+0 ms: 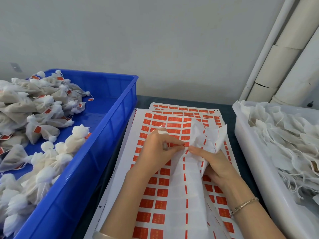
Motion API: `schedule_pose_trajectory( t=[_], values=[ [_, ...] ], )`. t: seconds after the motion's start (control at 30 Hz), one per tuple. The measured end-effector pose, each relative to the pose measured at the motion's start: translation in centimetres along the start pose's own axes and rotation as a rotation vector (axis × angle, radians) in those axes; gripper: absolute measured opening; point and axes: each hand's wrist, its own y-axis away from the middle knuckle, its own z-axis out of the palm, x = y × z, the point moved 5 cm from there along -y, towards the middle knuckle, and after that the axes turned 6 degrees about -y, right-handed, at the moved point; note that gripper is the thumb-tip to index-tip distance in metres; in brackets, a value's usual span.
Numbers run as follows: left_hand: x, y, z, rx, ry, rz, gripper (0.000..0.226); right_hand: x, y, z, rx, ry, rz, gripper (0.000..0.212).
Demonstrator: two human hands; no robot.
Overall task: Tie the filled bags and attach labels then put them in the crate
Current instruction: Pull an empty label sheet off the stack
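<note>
Red label (186,144) at a crumpled sheet's (191,175) edge
Left hand (155,150) pinches it, right hand (213,163) grips the sheet above the sticker stack (155,192); tied bags (41,131) fill the blue crate (110,118) nearby

Our left grip (155,150) and right grip (214,163) are bare. We wear a thin gold-toned chain bracelet (245,205) on the right wrist and a pale smooth bangle (101,236) on the left.
</note>
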Motion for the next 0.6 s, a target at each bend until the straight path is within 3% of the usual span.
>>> schedule_pose_trajectory(
  t=[0.27,0.5,0.6],
  values=[
    [0.4,0.2,0.0,-0.022,0.015,-0.001,0.026,0.2,-0.1,-0.1,0.01,0.011,-0.003,0.051],
    [0.8,0.6,-1.2,0.116,0.048,0.06,0.023,0.0,0.0,0.2,0.005,-0.01,-0.027,0.052],
    [1.0,0.6,-0.9,0.094,0.062,0.054,0.023,-0.1,0.0,0.1,0.011,-0.017,-0.033,0.05]
  ],
)
